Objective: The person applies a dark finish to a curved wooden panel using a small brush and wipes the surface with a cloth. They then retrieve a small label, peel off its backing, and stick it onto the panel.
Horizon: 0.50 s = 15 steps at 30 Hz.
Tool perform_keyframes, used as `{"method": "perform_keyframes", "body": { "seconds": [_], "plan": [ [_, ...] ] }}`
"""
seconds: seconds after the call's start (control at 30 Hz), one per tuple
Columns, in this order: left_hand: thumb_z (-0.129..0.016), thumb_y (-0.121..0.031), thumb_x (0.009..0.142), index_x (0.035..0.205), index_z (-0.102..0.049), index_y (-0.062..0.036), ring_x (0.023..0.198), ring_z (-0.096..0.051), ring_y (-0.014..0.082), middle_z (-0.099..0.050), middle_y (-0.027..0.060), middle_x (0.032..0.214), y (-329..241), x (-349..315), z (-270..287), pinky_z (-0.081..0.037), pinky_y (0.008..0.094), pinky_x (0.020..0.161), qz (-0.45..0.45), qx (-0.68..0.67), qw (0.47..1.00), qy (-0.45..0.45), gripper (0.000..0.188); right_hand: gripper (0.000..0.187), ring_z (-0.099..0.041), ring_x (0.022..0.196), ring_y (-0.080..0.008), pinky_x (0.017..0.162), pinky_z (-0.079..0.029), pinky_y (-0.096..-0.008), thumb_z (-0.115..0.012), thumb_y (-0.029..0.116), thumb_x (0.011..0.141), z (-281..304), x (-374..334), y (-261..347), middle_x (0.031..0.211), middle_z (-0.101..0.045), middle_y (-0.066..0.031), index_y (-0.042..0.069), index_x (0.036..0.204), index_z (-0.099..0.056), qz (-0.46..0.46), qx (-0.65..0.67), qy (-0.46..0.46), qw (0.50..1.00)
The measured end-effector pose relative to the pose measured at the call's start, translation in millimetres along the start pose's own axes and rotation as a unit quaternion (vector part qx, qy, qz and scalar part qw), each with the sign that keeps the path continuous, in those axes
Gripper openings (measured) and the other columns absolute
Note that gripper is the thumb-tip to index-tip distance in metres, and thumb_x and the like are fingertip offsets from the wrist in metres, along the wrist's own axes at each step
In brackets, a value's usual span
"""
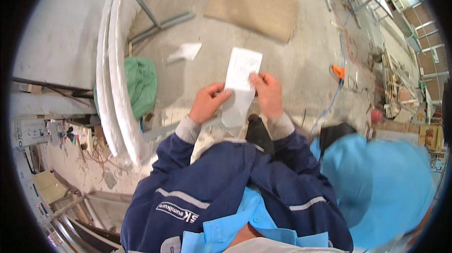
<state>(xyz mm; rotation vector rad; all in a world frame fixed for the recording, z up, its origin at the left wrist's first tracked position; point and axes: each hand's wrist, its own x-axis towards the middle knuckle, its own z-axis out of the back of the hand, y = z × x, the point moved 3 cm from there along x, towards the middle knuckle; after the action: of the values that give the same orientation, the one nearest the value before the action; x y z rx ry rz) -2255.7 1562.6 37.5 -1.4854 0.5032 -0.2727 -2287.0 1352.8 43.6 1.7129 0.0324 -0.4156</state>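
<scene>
Held up in front of me is a white printed label sheet (241,67), with a translucent whitish strip (237,109) hanging from its lower end. My left hand (207,104) pinches it at the lower left edge between thumb and fingers. On the other side, my right hand (268,96) is closed on the right edge, its thumb lying over the printed face. Whether the strip is a peeled backing or a separate piece, I cannot tell.
A brown cardboard sheet (256,9) and a white scrap (189,51) lie on the concrete floor. Left are long white wrapped pieces (114,69) and green cloth (141,85). Right are a blue cable (326,111), an orange object (338,72) and a person in light blue (381,182).
</scene>
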Motion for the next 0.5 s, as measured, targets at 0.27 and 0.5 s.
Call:
{"method": "perform_keyframes", "body": {
  "seconds": [0.27,0.5],
  "plan": [
    [-0.069,-0.024,0.099,0.109,-0.074,0.0008,0.088,-0.064,0.0117,-0.072,0.0058,0.097,-20,170,-47,-0.05,0.0286,0.078,0.001,0.136,0.989,-0.053,0.028,0.061,-0.054,0.128,-0.0465,0.112,-0.041,-0.0492,-0.072,0.036,0.092,74,135,57,0.137,-0.06,-0.0251,0.002,0.14,-0.058,0.361,-0.419,0.025,0.833],
    [-0.071,-0.029,0.096,0.104,-0.075,-0.0005,0.088,-0.068,0.0206,-0.071,0.0118,0.1,-53,258,-40,-0.052,0.0332,0.078,-0.006,0.144,0.982,-0.118,0.03,0.04,-0.062,0.119,-0.0324,0.101,-0.049,-0.0407,-0.064,0.03,0.099,83,239,99,0.128,-0.068,-0.0165,0.006,0.132,-0.065,0.208,-0.327,0.232,0.892]
  ]
}}
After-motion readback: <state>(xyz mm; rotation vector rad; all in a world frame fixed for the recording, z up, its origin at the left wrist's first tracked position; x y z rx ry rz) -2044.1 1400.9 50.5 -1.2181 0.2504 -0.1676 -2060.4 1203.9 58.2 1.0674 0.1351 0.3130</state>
